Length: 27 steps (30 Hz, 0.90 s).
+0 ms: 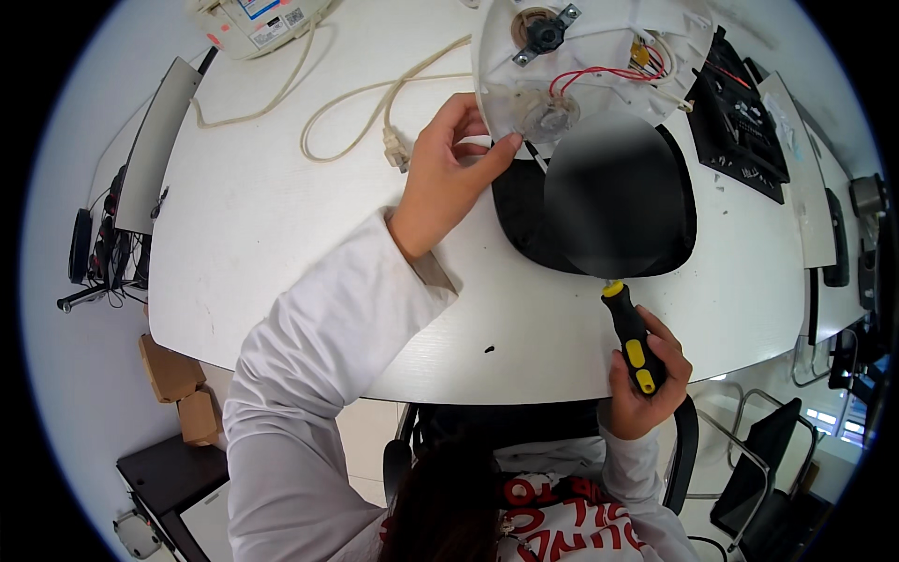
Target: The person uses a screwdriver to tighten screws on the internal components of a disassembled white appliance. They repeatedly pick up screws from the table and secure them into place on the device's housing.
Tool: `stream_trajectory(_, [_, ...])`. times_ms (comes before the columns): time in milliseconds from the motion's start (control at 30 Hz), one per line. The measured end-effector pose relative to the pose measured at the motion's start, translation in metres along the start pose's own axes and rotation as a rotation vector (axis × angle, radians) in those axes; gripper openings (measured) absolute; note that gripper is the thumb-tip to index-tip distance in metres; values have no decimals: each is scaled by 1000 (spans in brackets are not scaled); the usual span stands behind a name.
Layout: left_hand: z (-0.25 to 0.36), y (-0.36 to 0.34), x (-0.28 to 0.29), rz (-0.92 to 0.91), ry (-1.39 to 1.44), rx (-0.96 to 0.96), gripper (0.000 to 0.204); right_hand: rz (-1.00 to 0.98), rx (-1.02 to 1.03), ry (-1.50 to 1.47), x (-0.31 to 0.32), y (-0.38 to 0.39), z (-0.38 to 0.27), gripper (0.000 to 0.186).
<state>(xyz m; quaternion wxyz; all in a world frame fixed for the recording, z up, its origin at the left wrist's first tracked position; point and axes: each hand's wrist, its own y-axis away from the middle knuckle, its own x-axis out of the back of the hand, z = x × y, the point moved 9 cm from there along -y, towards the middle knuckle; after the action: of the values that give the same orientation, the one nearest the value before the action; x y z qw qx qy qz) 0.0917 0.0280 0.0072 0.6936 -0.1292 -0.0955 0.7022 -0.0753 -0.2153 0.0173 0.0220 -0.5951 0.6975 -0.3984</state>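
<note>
White table [290, 234], left fingers [493, 161] gripping white housing [599, 42] by its rim, right fingers [670, 358] curled round black-and-yellow screwdriver [629, 323]

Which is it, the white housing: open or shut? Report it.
The white housing is open: its inner side shows, with red wires uncovered.

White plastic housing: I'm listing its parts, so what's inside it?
In the white plastic housing are a black part on a metal strip, red wires and a translucent round piece. What lies beneath these parts is covered.
</note>
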Motion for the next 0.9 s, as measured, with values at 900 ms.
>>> stream_trajectory(900, [2,1,0,-8,-24,-10,34,-202,-212,315,-11,-19,-29,39])
